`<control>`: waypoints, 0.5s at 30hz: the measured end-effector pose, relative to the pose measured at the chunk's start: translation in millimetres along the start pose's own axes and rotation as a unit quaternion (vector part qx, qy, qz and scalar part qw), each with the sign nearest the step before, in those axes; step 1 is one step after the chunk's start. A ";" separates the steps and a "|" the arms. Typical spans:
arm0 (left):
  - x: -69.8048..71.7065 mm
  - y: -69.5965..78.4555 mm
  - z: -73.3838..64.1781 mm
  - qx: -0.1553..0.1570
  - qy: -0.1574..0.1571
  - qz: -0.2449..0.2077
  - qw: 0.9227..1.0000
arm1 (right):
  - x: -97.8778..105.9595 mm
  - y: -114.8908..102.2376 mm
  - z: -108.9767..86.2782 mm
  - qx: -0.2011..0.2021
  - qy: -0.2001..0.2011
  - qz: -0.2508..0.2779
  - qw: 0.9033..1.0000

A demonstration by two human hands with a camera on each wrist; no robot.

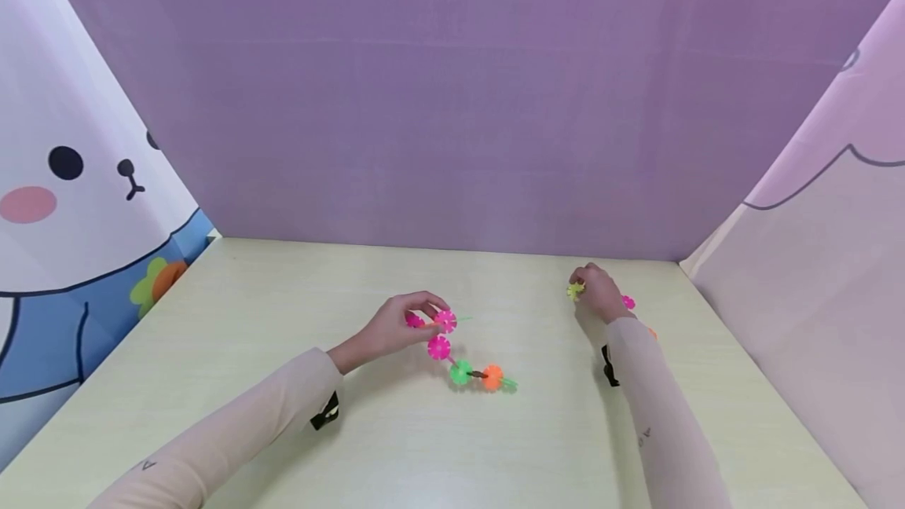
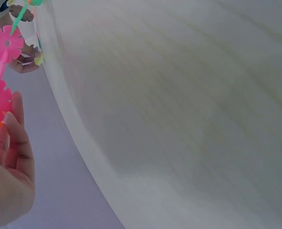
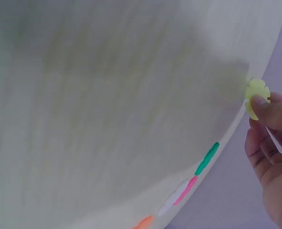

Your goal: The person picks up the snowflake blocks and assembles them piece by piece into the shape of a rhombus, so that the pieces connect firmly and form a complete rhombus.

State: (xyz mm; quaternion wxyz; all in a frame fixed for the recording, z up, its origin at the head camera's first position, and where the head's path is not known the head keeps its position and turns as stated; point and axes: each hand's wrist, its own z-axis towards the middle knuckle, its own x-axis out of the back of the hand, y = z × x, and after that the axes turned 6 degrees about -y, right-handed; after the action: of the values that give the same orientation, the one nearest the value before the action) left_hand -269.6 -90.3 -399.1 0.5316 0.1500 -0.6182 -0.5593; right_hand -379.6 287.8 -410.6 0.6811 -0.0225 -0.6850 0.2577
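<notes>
At far left, a cartoon-printed panel (image 1: 99,124) borders the bench (image 1: 297,281); a purple panel (image 1: 459,100) closes off the rear. Next, the left sleeve (image 1: 233,422) extends across the bench, with a black strap (image 1: 326,412) at the wrist. The left hand (image 1: 392,326) pinches the upper end of the chain of discs (image 1: 439,348) between thumb and fingers, over the middle of the bench. Pink discs are at the gripped end; green, dark and orange discs follow toward the lower right. Whether the lower end touches the bench cannot be determined.

Well apart, to the right, the right hand (image 1: 599,294) grips a yellow disc (image 3: 256,87) between thumb and fingers, near the rear edge. Loose discs lie in a row beside this hand: green (image 3: 207,159), pink (image 3: 185,191), white (image 3: 173,199) and orange (image 3: 144,222). In the head view, the right hand and right sleeve (image 1: 665,415) obstruct most of this row. At far right, a pale printed panel (image 1: 792,273) bounds the bench.
</notes>
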 end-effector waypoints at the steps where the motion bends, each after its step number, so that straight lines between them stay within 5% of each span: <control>1: 0.0 -0.4 0.0 0.001 0.000 -0.002 1.000 | 0.8 -0.3 -0.1 0.002 0.001 -0.001 1.000; 15: 0.4 -4.0 -0.6 0.005 0.003 -0.007 1.000 | 10.5 -12.9 -6.2 0.020 -0.003 0.038 0.999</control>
State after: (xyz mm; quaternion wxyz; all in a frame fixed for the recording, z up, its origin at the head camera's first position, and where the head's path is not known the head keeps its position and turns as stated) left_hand -270.8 -92.2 -402.4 0.5286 0.1593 -0.6183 -0.5594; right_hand -370.4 282.6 -396.4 0.6688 -0.0341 -0.6807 0.2971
